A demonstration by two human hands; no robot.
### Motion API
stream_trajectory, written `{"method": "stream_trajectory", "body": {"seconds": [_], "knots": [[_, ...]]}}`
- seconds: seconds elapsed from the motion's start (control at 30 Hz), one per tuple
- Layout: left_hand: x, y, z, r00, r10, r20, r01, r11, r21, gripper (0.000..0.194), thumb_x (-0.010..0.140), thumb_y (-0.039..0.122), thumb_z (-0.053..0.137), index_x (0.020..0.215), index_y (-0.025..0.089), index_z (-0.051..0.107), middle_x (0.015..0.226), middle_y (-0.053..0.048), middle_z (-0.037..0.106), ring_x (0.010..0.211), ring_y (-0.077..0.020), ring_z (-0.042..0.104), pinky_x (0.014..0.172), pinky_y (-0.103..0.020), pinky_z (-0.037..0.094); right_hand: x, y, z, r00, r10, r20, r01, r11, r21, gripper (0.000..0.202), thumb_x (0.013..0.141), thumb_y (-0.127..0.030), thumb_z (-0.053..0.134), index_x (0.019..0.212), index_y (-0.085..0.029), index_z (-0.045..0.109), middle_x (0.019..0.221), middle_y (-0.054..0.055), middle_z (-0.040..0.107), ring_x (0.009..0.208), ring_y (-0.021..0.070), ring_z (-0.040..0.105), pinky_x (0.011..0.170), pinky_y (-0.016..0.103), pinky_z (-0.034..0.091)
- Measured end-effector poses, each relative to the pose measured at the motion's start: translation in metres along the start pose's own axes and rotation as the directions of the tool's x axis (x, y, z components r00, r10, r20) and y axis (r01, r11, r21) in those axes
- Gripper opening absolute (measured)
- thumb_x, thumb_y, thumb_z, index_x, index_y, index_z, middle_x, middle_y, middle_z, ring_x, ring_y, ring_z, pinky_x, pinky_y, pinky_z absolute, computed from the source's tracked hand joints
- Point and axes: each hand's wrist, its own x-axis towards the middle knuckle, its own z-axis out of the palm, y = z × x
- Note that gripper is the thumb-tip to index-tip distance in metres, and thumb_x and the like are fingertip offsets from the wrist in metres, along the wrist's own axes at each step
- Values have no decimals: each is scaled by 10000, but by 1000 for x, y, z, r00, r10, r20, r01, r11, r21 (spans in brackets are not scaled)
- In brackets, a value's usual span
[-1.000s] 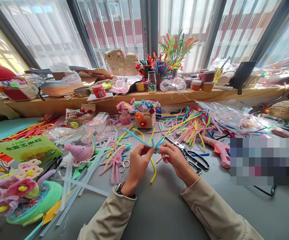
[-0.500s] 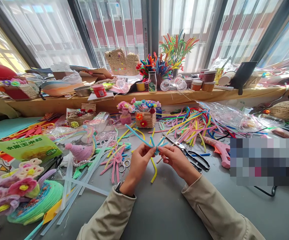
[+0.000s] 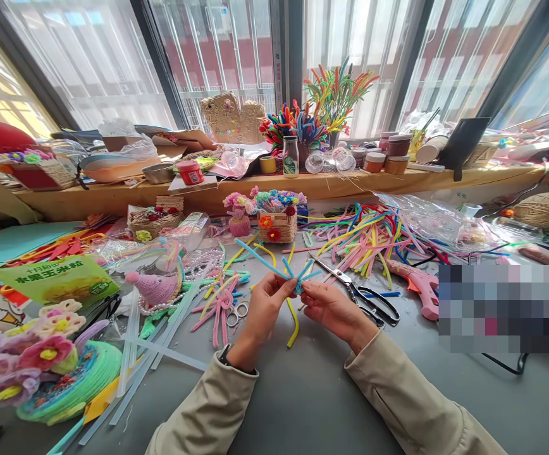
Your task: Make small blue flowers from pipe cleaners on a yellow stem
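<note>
Blue stems (image 3: pixel 298 285) are up in both hands, above the near-middle of the table (image 3: pixel 298 398). Left hand (image 3: pixel 264 309) has thumb and forefinger pinching the bunch at its middle; right hand (image 3: pixel 338 311) pinches the other side with thumb and fingertips. Can't really tell what the remaining fingers are doing.

Progress-wise, I'd say the gathering at the middle is done, but the ends stick out loose, so the bunch looks only part worked to me.

Headcount: one blue bunch, about four ends poking out (fingers hide some), two scissors, the big pair (image 3: pixel 349 283) and the small pair (image 3: pixel 237 313), one glue gun (image 3: pixel 417 283), one flower basket (image 3: pixel 277 229). The stem pile (image 3: pixel 367 245)? Way too tangled to count, sorry.
</note>
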Motion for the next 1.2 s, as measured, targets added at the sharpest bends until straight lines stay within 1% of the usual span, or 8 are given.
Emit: {"method": "stream_trajectory", "body": {"seconds": [0.2,0.33,0.5,0.63,0.77,0.93,1.07,1.2], "knots": [[1,2,-1,999,-35,2,35,999,-10,167,623,298,596,617,139,545,569,29,528,568,-99,515,613,-239,415,-3,-6,3,986,-161,-44,148,963,-224,169,629,-307,616,646,-152,551,548,-49,444,500,40,370,470,170,279],[2,2,-1,996,-67,65,70,996,-47,197,618,288,605,747,151,548,597,31,535,595,-98,515,614,-236,429,-4,-9,6,964,-258,-62,235,938,-255,191,636,-336,600,740,-189,536,545,-64,437,471,43,347,458,186,255],[1,3,1,980,-150,129,162,983,-91,227,625,305,601,776,150,531,665,21,538,612,-95,531,633,-244,444,-2,-6,3,928,-359,-98,307,888,-343,196,646,-323,592,595,-170,480,465,-72,405,439,45,322,458,199,244],[0,3,1,963,-207,174,225,970,-91,236,638,319,589,780,137,541,732,-11,558,683,-121,554,659,-256,447,-2,-4,5,899,-418,-131,334,848,-411,177,645,-327,587,615,-168,516,490,-58,448,465,56,368,474,200,277],[1,2,0,971,-175,164,189,979,-77,212,631,284,603,775,133,562,760,-27,577,725,-125,544,683,-246,440,-2,-3,7,901,-419,-114,328,829,-453,173,634,-342,587,661,-173,561,586,-29,503,540,78,430,499,205,316],[2,0,-1,985,-135,104,146,984,-106,214,622,271,611,792,143,585,765,-26,591,723,-124,540,710,-260,436,-2,-2,6,890,-430,-150,314,819,-481,188,629,-358,586,661,-174,583,568,-37,466,513,66,392,509,208,323],[2,1,-1,992,-110,63,113,992,-55,220,615,304,609,765,143,610,725,-22,602,661,-123,546,670,-255,439,-1,-1,7,895,-419,-154,309,830,-464,200,630,-373,576,673,-177,576,558,-35,474,518,80,416,507,219,336],[2,2,-2,990,-121,76,119,992,39,222,607,322,608,717,130,619,647,-15,596,592,-121,543,614,-246,436,1,-1,5,854,-500,-143,346,751,-562,201,638,-368,567,605,-172,538,534,-32,475,507,91,429,502,228,340]]}}
